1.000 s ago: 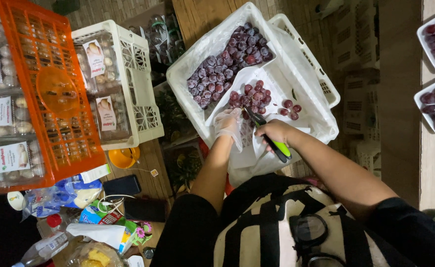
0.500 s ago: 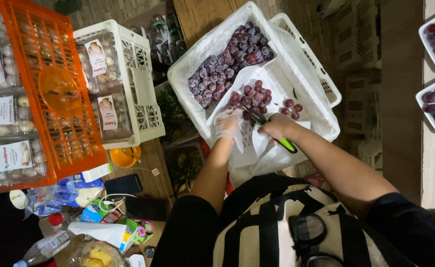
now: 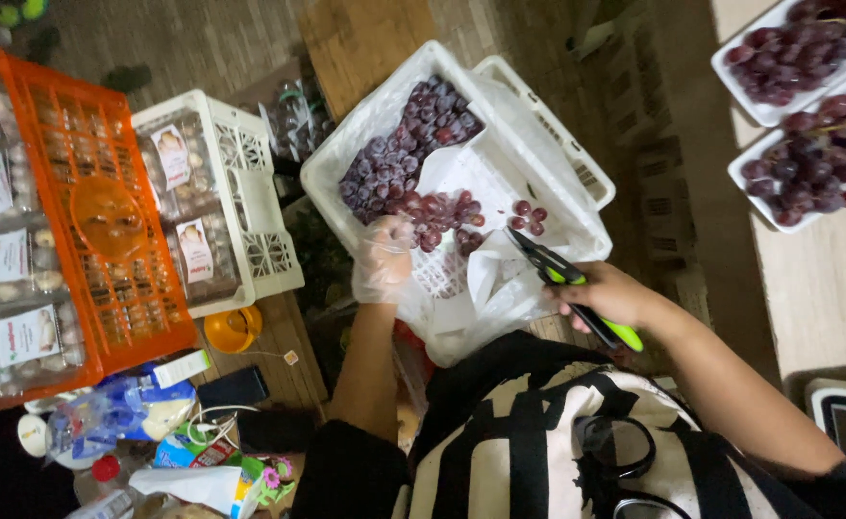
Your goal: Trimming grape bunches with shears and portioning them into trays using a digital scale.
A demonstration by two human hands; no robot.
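Already two trays point(image 3: 767, 192) held grapes; most grapes point(image 3: 394, 163) lay in the white crate point(image 3: 346, 144). Gloved left hand point(image 3: 385, 258) gripped a bunch point(image 3: 433, 213) there; right hand point(image 3: 608, 296) clasped scissors point(image 3: 562, 279).

Red-purple grape bunch point(image 3: 433, 213), loose cluster lying in a white plastic crate point(image 3: 346, 168), top end pinched under the gloved left hand's fingers point(image 3: 396, 234), rest trailing away from them. Scissors point(image 3: 567, 284), black blades, green-black handles, gripped in the right hand's fingers point(image 3: 591, 298), blades closed, tips pointing at the grapes, apart from them.
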